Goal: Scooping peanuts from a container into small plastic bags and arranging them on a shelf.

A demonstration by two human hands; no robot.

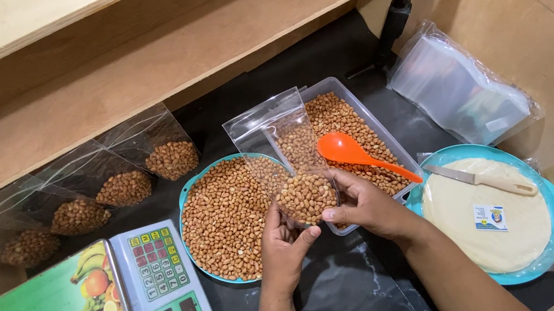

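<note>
A clear plastic pouch (298, 174), partly filled with peanuts, is held upright over a round teal plate (189, 190) heaped with peanuts. My left hand (283, 242) grips the pouch from below and behind. My right hand (365, 204) holds its right side, thumb against the filled bottom. Just behind, a clear rectangular tub (391, 135) of peanuts has an orange spoon (357, 154) lying in it.
Several filled pouches (124, 185) stand in a row along the wooden shelf at left. A digital scale (159, 297) with a green fruit-printed platform sits at front left. At right are a teal tray (549, 188) with a flat pale disc and a knife (485, 179), and a stack of empty bags (457, 88).
</note>
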